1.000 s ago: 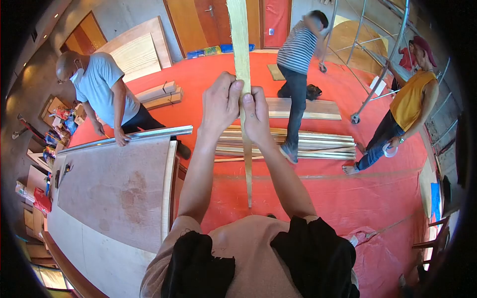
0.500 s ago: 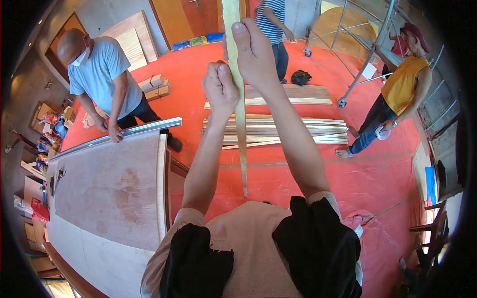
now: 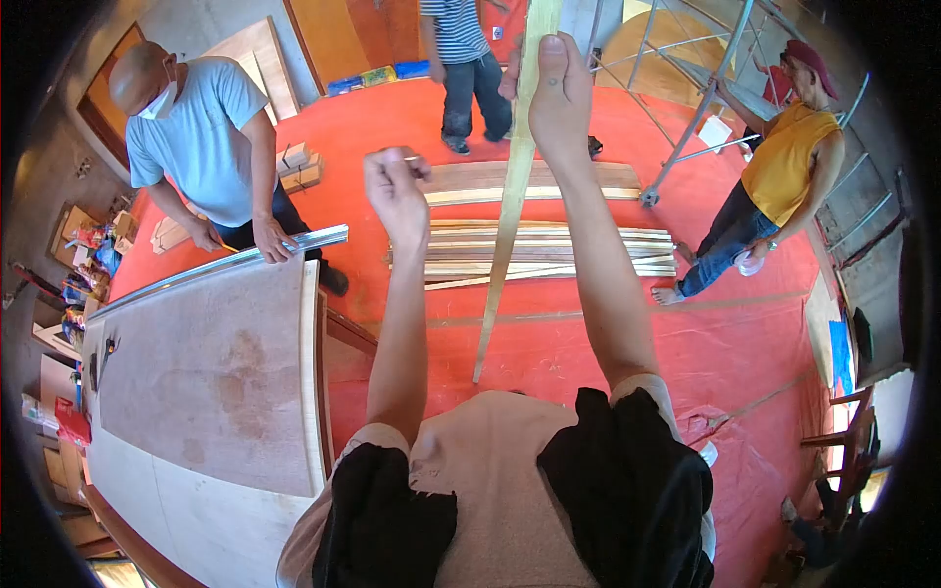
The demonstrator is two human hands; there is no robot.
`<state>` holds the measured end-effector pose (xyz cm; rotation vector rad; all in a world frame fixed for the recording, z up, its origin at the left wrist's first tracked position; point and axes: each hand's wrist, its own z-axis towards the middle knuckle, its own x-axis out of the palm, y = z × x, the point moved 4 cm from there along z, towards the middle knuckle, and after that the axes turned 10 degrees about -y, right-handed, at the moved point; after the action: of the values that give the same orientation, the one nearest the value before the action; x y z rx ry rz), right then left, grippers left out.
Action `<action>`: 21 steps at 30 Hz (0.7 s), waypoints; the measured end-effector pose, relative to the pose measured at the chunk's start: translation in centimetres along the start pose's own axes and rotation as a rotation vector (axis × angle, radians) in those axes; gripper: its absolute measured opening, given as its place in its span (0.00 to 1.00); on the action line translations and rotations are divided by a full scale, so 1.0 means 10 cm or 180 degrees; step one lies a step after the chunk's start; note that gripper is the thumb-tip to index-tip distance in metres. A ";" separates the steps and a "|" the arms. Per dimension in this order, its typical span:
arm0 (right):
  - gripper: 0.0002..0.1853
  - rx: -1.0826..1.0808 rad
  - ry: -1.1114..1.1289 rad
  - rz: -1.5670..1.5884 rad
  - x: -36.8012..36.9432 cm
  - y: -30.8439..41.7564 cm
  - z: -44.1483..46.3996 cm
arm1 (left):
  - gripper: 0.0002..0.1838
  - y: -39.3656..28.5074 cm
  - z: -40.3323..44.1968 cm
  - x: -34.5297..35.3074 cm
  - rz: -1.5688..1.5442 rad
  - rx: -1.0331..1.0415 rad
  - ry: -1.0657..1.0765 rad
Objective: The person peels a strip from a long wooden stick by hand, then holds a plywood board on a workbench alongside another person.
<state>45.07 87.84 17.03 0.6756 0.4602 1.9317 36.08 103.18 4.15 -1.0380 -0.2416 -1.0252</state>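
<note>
My right hand [image 3: 563, 108] is wrapped round a long, narrow wooden strip [image 3: 511, 220], its thumb lying along the face. The strip stands on end in front of me, leaning a little to the right at the top, its lower end near the red floor covering. To the left, apart from the strip, my left hand [image 3: 397, 194] is raised with its fingers curled in. A small pale thing seems to show at its fingertips, too blurred to name. Beyond my hands lies a stack of wooden strips [image 3: 578, 250], with wider boards [image 3: 578, 179] behind it.
At the left, a person [image 3: 196, 127] leans over a large panel [image 3: 216, 372], hands at a metal bar [image 3: 230, 265] along its edge. A person in yellow [image 3: 784, 176] stands by wheeled scaffolding [image 3: 701, 108]. Another person [image 3: 459, 69] stands at the back. Red sheeting [image 3: 549, 358] covers the floor.
My left hand has let go of the strip and moved left. My right hand has shifted right with the strip, which now leans. The person at the back appears further left.
</note>
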 end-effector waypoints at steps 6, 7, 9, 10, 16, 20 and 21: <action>0.28 -0.0173 -0.0011 -0.0132 0.05 0.03 -0.02 | 0.06 -0.45 -0.20 0.56 0.1401 0.0737 0.1036; 0.28 -0.0189 0.0003 -0.0107 0.07 0.04 -0.02 | 0.07 -0.50 -0.17 0.68 0.1429 0.0785 0.1127; 0.28 -0.0215 0.0033 -0.0051 0.10 0.07 -0.04 | 0.07 -0.59 -0.12 0.83 0.1668 0.0730 0.1229; 0.27 -0.0166 0.0000 -0.0077 0.11 0.08 -0.05 | 0.07 -0.63 -0.08 0.88 0.1867 0.0633 0.1246; 0.19 -0.0310 -0.0090 -0.1234 0.05 -0.03 -0.07 | 0.05 -0.56 0.02 0.89 0.2019 0.1739 0.1562; 0.23 0.0000 -0.0212 -0.0601 0.27 0.05 -0.16 | 0.08 -0.47 0.10 0.63 0.1161 0.1040 0.0893; 0.23 -0.0082 -0.0339 -0.0517 0.32 0.07 -0.18 | 0.08 -0.50 0.08 0.56 0.1068 0.0799 0.0797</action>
<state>42.30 90.33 16.84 0.6992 0.4105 1.7376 35.37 99.92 10.93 -0.6859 0.0110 -0.7863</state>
